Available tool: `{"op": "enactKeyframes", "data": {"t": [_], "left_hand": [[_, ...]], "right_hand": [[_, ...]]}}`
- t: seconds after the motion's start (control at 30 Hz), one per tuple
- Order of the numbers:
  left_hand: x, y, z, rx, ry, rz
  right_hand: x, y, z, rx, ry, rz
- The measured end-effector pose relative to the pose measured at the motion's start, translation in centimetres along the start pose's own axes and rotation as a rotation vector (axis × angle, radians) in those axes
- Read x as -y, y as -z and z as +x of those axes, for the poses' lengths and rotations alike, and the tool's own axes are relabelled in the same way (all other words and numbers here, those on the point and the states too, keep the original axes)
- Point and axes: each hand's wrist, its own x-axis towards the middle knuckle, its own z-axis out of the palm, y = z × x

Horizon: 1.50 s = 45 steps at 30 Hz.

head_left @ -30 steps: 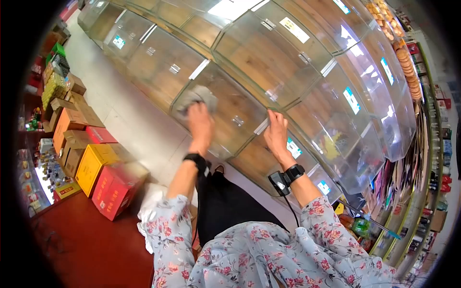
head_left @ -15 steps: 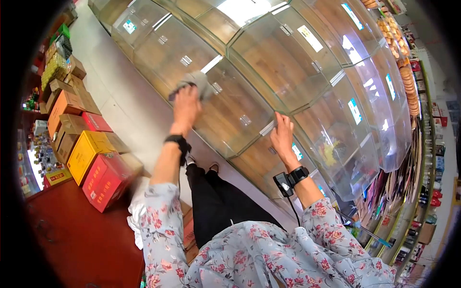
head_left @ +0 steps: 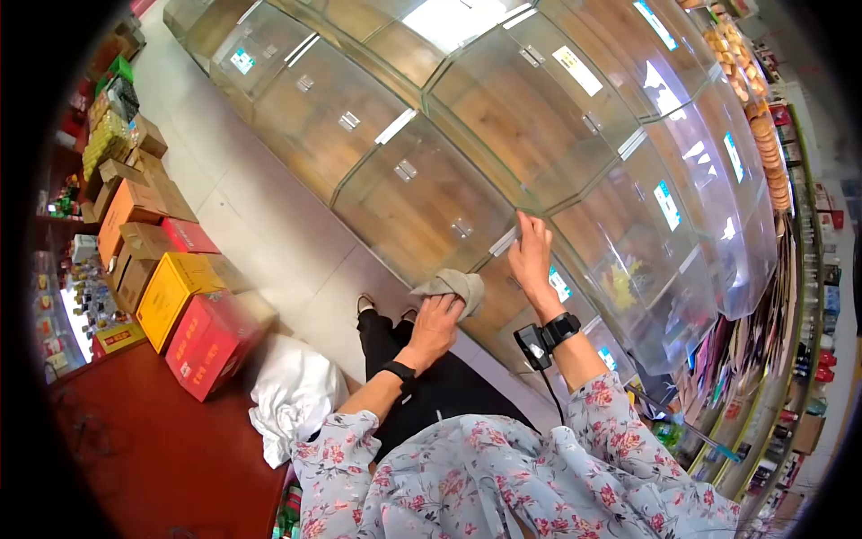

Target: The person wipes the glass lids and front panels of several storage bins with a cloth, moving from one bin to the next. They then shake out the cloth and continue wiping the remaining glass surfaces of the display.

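Observation:
My left hand (head_left: 433, 331) is closed on a crumpled grey cloth (head_left: 465, 286), which lies against the lower front edge of a clear display bin. My right hand (head_left: 532, 250) has its fingers bent together on the edge of a clear bin lid (head_left: 431, 202), beside its pale strip handle. The lid looks transparent, with small metal hinges, and a wood-coloured inside shows through it. A black device with a cable (head_left: 535, 345) is strapped to my right wrist, and a black band (head_left: 397, 369) circles the left.
Further clear bins (head_left: 530, 108) rise in rows ahead, some with price labels. Bread and biscuits (head_left: 766, 157) sit at the far right. On the left are a red tabletop (head_left: 162, 449), a yellow box (head_left: 175, 292), a red box (head_left: 208, 346) and a white plastic bag (head_left: 296, 386).
My left hand has swept the grey cloth down and to the right, from the left bin fronts to nearer my body. My right hand stays at the lid edge.

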Motion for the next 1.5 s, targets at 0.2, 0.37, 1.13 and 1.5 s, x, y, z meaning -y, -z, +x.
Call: {"op": "enactKeyframes", "data": {"t": [0.2, 0.37, 1.13, 1.5], "left_hand": [[6.7, 3.7, 2.9, -0.028, 0.224, 0.090], [14.4, 6.0, 8.7, -0.710, 0.697, -0.072], [13.9, 11.9, 13.4, -0.129, 0.077, 0.341], [31.6, 23.1, 27.9, -0.194, 0.319, 0.465]], "right_hand": [[0.4, 0.3, -0.1, 0.019, -0.015, 0.019], [0.7, 0.0, 0.2, 0.014, -0.020, -0.013], [2.6, 0.2, 0.6, 0.107, -0.003, 0.047], [18.5, -7.7, 14.0, 0.090, 0.238, 0.122]]}}
